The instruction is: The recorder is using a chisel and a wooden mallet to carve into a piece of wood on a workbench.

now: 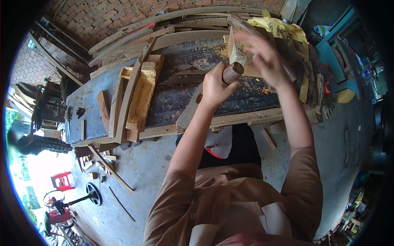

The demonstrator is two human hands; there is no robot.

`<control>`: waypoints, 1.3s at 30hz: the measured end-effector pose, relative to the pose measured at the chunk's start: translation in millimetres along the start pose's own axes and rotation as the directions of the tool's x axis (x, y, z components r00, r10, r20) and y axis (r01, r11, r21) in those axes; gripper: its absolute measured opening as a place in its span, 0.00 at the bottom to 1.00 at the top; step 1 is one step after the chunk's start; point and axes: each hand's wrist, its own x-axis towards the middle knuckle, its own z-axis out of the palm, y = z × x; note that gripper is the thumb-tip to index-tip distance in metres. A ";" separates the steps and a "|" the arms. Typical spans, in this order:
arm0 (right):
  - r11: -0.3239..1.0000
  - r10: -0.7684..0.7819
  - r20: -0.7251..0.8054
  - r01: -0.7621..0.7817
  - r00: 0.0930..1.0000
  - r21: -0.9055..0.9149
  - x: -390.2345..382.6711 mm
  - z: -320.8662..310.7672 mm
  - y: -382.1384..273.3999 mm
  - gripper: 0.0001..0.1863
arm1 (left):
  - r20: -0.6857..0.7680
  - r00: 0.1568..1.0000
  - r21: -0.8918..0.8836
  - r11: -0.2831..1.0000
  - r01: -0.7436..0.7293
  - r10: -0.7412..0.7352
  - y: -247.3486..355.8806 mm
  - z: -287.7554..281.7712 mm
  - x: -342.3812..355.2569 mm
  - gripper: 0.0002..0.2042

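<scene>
A person's left hand point(214, 87) grips a round wooden handle point(232, 72) at centre while the right hand point(266, 57), at one o'clock, steadies a partly carved wood block point(240, 53) amid shavings point(217, 51), apparently mid-job.

pale wooden block point(239, 53) upright on workbench, round brown tool handle point(232, 72) beside it

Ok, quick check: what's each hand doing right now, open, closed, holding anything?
Left hand: closed on a round brown wooden tool handle.
Right hand: fingers spread, resting on a pale wooden block; grip unclear.
</scene>
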 end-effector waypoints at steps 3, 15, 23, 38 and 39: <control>0.986 -0.097 0.181 0.120 0.979 -0.119 -3.5 37.8 -5.4 0.21 | 0.014 0.997 -0.065 0.995 -0.076 0.077 -7.7 0.5 0.9 0.16; 0.971 0.148 -0.284 -0.085 0.947 0.224 -10.6 74.8 6.7 0.08 | 0.010 0.918 0.113 0.913 0.392 -0.396 -156.8 -73.6 -48.7 0.22; 0.946 0.162 -0.346 -0.046 0.924 0.321 -16.8 78.9 7.2 0.06 | -0.147 0.822 0.715 0.515 0.472 -0.550 -131.8 -21.7 -60.0 0.28; 0.880 -0.172 -0.356 0.306 0.918 0.364 -68.8 88.1 -4.3 0.06 | -0.126 0.777 0.676 0.519 0.522 -0.617 -132.0 -21.8 -56.2 0.22; 0.843 -0.192 -0.371 0.346 0.909 0.411 -69.5 88.2 -3.4 0.04 | -0.115 0.785 0.680 0.528 0.509 -0.609 -132.0 -21.9 -56.6 0.22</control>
